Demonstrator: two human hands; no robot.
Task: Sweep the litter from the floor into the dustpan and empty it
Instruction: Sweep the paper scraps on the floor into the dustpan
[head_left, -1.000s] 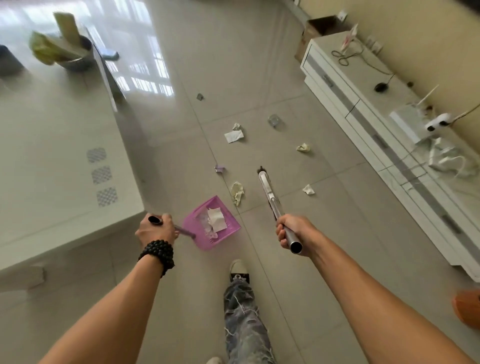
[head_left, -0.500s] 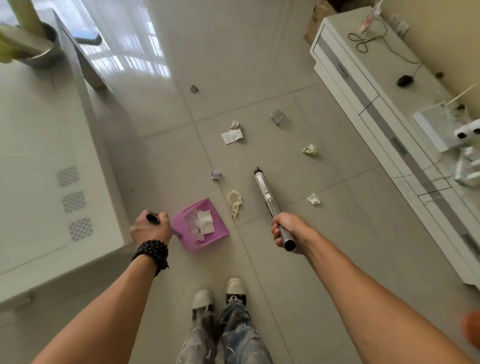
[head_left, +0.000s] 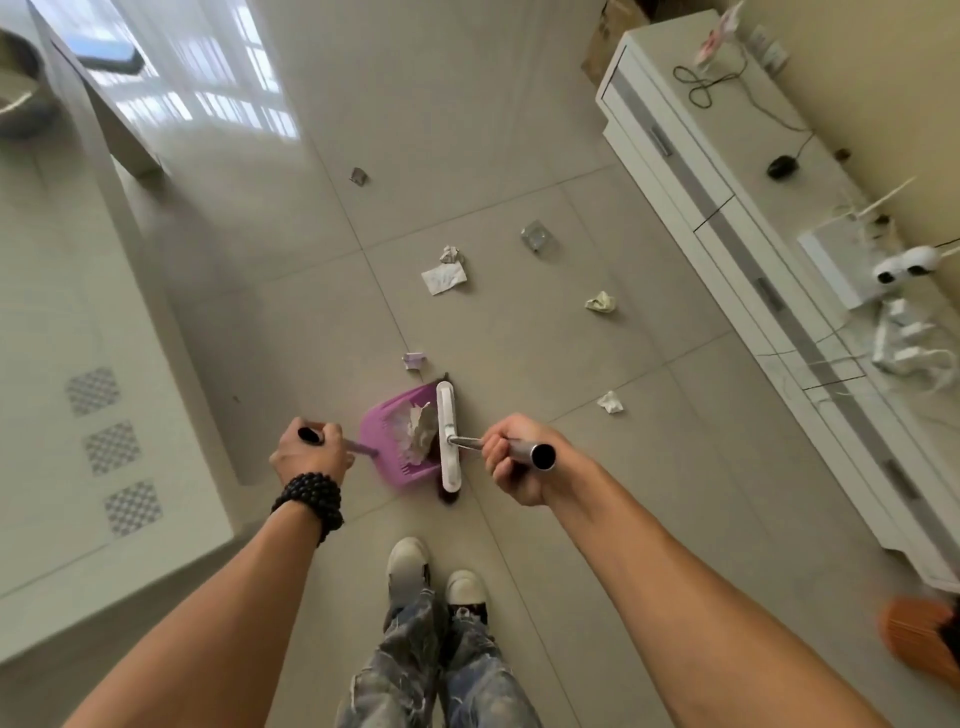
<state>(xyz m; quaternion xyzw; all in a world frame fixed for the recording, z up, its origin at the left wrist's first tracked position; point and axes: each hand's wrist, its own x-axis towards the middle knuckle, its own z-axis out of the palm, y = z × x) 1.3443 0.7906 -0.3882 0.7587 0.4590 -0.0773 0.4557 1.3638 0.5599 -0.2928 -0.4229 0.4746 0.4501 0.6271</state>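
My left hand (head_left: 306, 451) grips the long handle of a pink dustpan (head_left: 387, 441) that rests on the tiled floor in front of my feet. Crumpled paper (head_left: 418, 434) lies inside it. My right hand (head_left: 511, 457) holds the metal handle of a broom; its white head (head_left: 448, 436) lies across the dustpan's mouth, against the paper. Loose litter stays on the floor beyond: a purple scrap (head_left: 414, 360), a flat white tissue (head_left: 442, 277), a crumpled wad (head_left: 601, 302), a small white scrap (head_left: 610, 402), a clear wrapper (head_left: 535, 235) and a far grey bit (head_left: 358, 176).
A white table (head_left: 78, 322) fills the left side, its edge close to the dustpan. A long low white cabinet (head_left: 737, 249) with cables and devices runs along the right wall. An orange object (head_left: 919, 636) sits at the lower right. My two shoes (head_left: 436, 571) stand just behind the dustpan.
The broom head swung left to the dustpan's mouth, and the yellowish crumpled paper that lay beside the pan is now inside it. The view tilted down slightly.
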